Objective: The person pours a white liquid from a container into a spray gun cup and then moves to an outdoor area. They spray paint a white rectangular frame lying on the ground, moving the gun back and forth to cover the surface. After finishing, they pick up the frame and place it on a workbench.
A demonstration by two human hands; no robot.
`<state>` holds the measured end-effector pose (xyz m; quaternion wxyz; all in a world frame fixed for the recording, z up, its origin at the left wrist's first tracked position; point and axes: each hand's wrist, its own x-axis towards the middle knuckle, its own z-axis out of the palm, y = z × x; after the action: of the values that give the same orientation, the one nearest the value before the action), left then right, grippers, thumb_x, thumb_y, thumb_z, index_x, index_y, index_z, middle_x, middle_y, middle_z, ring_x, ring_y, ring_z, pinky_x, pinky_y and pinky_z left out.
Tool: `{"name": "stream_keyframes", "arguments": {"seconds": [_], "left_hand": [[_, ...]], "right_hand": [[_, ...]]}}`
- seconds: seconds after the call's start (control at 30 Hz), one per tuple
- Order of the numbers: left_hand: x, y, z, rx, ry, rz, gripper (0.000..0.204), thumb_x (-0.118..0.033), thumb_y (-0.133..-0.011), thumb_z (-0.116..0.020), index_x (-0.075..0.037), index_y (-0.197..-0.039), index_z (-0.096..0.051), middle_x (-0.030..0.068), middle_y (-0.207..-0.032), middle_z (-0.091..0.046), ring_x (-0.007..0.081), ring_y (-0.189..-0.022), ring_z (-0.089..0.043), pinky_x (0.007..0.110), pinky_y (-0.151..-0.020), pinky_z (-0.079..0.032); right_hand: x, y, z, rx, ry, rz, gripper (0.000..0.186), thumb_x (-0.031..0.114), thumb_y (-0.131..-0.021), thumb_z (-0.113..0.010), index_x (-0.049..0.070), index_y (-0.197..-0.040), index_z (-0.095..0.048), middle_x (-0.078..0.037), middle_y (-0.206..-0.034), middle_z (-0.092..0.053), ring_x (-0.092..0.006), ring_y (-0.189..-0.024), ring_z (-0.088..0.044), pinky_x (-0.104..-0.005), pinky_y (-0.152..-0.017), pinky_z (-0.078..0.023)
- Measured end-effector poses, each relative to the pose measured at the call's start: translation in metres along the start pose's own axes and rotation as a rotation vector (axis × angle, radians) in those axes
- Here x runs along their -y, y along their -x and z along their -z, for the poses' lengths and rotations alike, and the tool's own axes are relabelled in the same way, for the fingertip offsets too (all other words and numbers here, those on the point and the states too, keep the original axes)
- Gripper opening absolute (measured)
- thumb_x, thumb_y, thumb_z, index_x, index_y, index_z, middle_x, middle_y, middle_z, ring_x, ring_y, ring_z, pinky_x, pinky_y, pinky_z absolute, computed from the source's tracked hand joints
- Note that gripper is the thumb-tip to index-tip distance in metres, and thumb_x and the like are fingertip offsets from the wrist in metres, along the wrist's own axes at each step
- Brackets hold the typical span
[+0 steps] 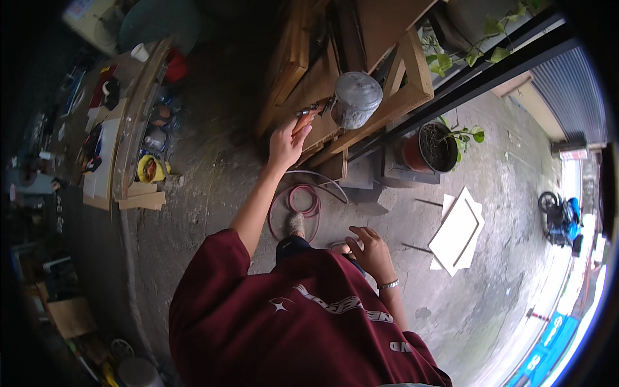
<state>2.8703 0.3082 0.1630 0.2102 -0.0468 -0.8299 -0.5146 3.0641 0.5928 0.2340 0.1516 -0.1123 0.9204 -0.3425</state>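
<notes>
My left hand [288,143] reaches forward, its fingers wrapped round the orange grip of what looks like a paint spray gun [309,115]. A round grey metal cup [356,97] with pale drips down its side adjoins the gun's dark front end. Behind it lean wooden boards and frames [412,71]. My right hand [374,253] hangs in front of my body, holding nothing, with its fingers loosely bent and apart. A bracelet circles that wrist.
A reddish hose [303,198] lies coiled on the concrete by my foot. White panels [458,232] are low on the right, near a potted plant [431,148]. A cluttered workbench [126,129] stands left, with a yellow bucket [149,169] beside it. A blue motorbike [562,219] stands far right.
</notes>
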Motion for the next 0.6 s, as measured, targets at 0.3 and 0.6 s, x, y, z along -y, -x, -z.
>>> {"name": "stream_keyframes", "arguments": {"seconds": [0.3,0.6], "left_hand": [[0.050,-0.042,-0.052,0.190,0.142,-0.016,0.029,-0.030,-0.100,-0.063,-0.005,-0.115,-0.066,0.0163,-0.099,-0.072,0.0346,-0.089,-0.070,0.038,-0.073,-0.053],[0.063,-0.065,-0.068,0.221,0.221,-0.035,0.028,-0.028,-0.100,-0.064,-0.005,-0.115,-0.067,0.0165,-0.102,-0.073,0.0365,-0.095,-0.070,0.038,-0.076,-0.053]], "right_hand": [[-0.011,0.053,-0.035,-0.102,-0.022,-0.350,0.028,0.019,-0.091,-0.071,0.001,-0.112,-0.070,-0.017,-0.106,-0.071,-0.0313,-0.081,-0.071,-0.0389,-0.072,-0.056],[0.009,0.052,-0.053,-0.035,-0.068,-0.482,0.030,0.027,-0.093,-0.066,0.006,-0.114,-0.070,-0.017,-0.106,-0.071,-0.0372,-0.092,-0.069,-0.0450,-0.079,-0.055]]}}
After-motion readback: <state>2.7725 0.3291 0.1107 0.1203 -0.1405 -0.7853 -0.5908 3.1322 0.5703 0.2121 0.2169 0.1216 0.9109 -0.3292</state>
